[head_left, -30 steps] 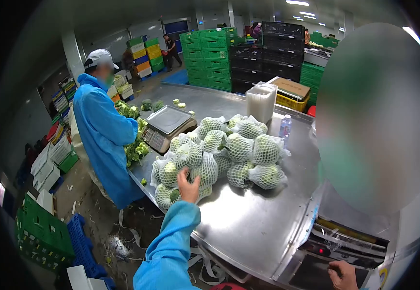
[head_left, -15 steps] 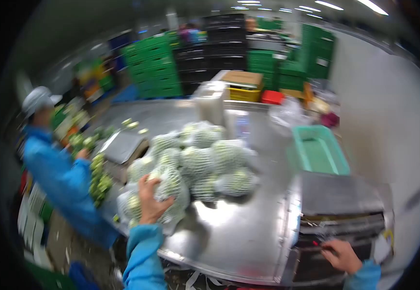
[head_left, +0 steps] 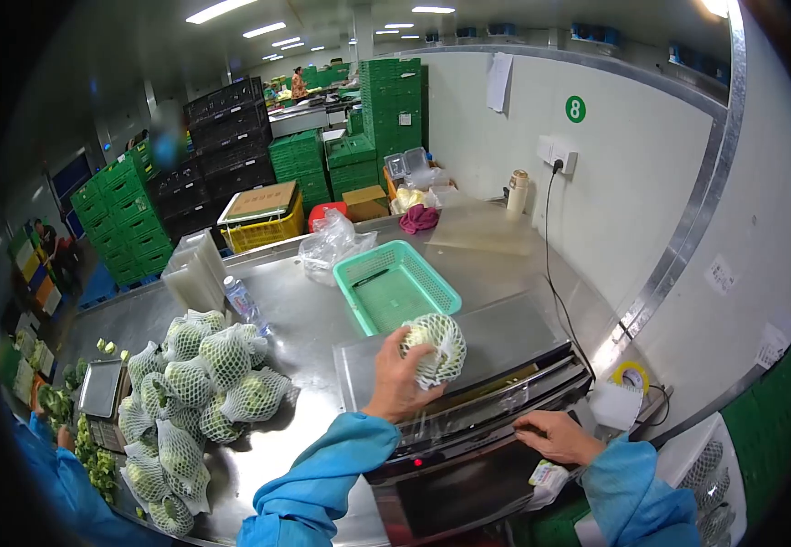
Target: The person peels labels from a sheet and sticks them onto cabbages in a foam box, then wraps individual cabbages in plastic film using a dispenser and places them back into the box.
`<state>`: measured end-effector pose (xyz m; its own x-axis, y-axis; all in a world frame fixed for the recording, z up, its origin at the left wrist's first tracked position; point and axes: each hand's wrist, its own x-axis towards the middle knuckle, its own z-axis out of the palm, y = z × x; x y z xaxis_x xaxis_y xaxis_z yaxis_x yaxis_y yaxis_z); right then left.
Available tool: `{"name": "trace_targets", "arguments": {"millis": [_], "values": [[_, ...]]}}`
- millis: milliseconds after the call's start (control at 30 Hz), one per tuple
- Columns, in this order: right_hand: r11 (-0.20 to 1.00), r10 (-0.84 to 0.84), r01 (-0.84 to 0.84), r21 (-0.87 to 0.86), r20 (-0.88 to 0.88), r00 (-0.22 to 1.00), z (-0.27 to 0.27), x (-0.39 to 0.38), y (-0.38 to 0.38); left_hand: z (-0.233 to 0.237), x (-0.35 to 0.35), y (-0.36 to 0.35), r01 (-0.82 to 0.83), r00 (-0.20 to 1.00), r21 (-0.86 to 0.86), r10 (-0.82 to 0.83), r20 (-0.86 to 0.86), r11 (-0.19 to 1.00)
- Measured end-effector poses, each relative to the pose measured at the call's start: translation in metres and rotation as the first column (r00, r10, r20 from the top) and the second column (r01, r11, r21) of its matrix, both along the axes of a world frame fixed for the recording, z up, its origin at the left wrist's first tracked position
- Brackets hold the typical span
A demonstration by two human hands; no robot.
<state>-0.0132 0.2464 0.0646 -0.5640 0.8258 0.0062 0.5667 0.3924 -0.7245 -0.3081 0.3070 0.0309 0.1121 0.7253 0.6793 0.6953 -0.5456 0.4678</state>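
Left hand (head_left: 398,383) grips netted vegetable (head_left: 435,347): round, pale green, probably cabbage, white foam mesh. Right hand (head_left: 555,435) flat, fingers loose, on wrapping machine (head_left: 468,438).

Only legible txt — white 8 on green round sign (head_left: 576,108), on wall (head_left: 632,191).

Left hand (head_left: 400,387) curled, right hand (head_left: 555,436) flat.
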Motion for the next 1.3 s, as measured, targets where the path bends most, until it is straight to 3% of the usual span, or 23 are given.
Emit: {"name": "trace_targets", "arguments": {"millis": [133, 200, 300, 333, 367, 433, 500, 533, 600, 667, 700, 733, 767, 800, 867, 900, 967, 1033, 1067, 1167, 1200, 1267, 1300], "values": [[0.997, -0.043, 0.042, -0.064, -0.004, 0.999, -0.018, 0.058, 0.021, 0.004, 0.030, -0.009, -0.139, 0.975, -0.166, 0.105, -0.197, 0.976], [0.998, -0.019, 0.017, -0.053, -0.038, 0.999, -0.019, 0.071, 0.035, 0.018, 0.026, -0.026, -0.153, 0.985, -0.245, 0.128, -0.116, 0.958], [0.978, 0.093, -0.077, 0.192, -0.072, 0.993, -0.030, 0.075, 0.070, 0.015, -0.016, -0.053, -0.113, 0.994, -0.221, 0.113, -0.011, 0.969], [0.978, 0.106, -0.090, 0.186, -0.076, 0.991, -0.033, 0.074, 0.085, 0.012, -0.034, -0.062, -0.167, 0.983, -0.194, 0.147, -0.115, 0.967], [0.919, 0.218, -0.216, 0.331, 0.031, 0.975, -0.033, 0.071, 0.101, 0.018, -0.044, -0.074, -0.193, 0.936, -0.146, 0.137, -0.324, 0.970], [0.821, 0.317, -0.349, 0.452, 0.149, 0.937, -0.026, 0.063, 0.125, 0.012, -0.067, -0.091, -0.127, 0.813, -0.187, -0.006, -0.583, 0.974], [0.540, 0.403, -0.652, 0.532, 0.518, 0.755, -0.022, 0.045, 0.139, 0.012, -0.072, -0.100, -0.074, 0.690, -0.278, -0.152, -0.708, 0.958], [0.536, 0.422, -0.661, 0.525, 0.512, 0.749, -0.024, 0.037, 0.144, 0.014, -0.071, -0.100, -0.056, 0.641, -0.337, -0.224, -0.734, 0.940], [0.428, 0.532, -0.762, 0.487, 0.545, 0.647, -0.031, 0.022, 0.155, 0.017, -0.065, -0.091, -0.055, 0.582, -0.458, -0.344, -0.737, 0.887], [0.422, 0.557, -0.782, 0.459, 0.549, 0.623, -0.049, 0.012, 0.161, 0.006, -0.066, -0.077, 0.013, 0.551, -0.466, -0.395, -0.735, 0.884], [0.634, 0.603, -0.660, 0.402, 0.278, 0.748, -0.058, 0.009, 0.158, 0.005, -0.063, -0.071, 0.058, 0.552, -0.473, -0.423, -0.719, 0.879], [0.805, 0.550, -0.527, 0.273, -0.009, 0.835, -0.062, 0.007, 0.156, 0.004, -0.060, -0.066, 0.104, 0.548, -0.479, -0.452, -0.704, 0.872], [0.892, 0.188, -0.277, -0.358, -0.264, 0.946, -0.052, 0.008, 0.150, -0.005, -0.059, -0.061, 0.137, 0.567, -0.463, -0.452, -0.688, 0.876], [0.898, 0.189, -0.273, -0.345, -0.257, 0.948, -0.053, 0.008, 0.148, -0.009, -0.055, -0.058, 0.146, 0.596, -0.474, -0.460, -0.658, 0.868], [0.649, -0.304, -0.245, -0.721, -0.540, 0.785, -0.062, 0.016, 0.136, -0.022, -0.047, -0.056, 0.269, 0.768, -0.424, -0.459, -0.448, 0.865], [0.619, -0.338, -0.272, -0.737, -0.562, 0.755, -0.064, 0.021, 0.131, -0.026, -0.039, -0.061, 0.276, 0.908, -0.436, -0.381, -0.173, 0.857], [0.603, -0.400, -0.238, -0.762, -0.546, 0.736, -0.054, 0.034, 0.120, -0.016, -0.044, -0.082, 0.149, 0.986, -0.708, -0.048, 0.161, 0.691], [0.600, -0.386, -0.227, -0.767, -0.526, 0.758, -0.043, 0.045, 0.118, 0.005, -0.048, -0.107, 0.141, 0.986, -0.552, -0.068, 0.152, 0.822], [0.606, -0.356, -0.221, -0.764, -0.509, 0.784, -0.038, 0.047, 0.118, 0.020, -0.049, -0.115, -0.021, 0.996, -0.617, -0.039, -0.084, 0.786], [0.665, -0.240, -0.194, -0.721, -0.452, 0.859, -0.029, 0.033, 0.136, 0.035, -0.051, -0.110, -0.056, 0.975, -0.656, -0.099, -0.197, 0.752], [0.692, -0.182, -0.192, -0.695, -0.426, 0.886, -0.029, 0.029, 0.142, 0.021, -0.054, -0.103, 0.128, 0.991, -0.747, -0.046, 0.129, 0.652], [0.727, -0.164, -0.180, -0.663, -0.422, 0.892, -0.033, 0.015, 0.148, 0.003, -0.047, -0.088, 0.518, 0.712, -0.690, 0.192, 0.675, 0.506], [0.699, -0.164, -0.208, -0.684, -0.436, 0.885, -0.045, 0.013, 0.152, -0.003, -0.035, -0.084, 0.576, 0.612, -0.654, 0.272, 0.743, 0.490]]}}
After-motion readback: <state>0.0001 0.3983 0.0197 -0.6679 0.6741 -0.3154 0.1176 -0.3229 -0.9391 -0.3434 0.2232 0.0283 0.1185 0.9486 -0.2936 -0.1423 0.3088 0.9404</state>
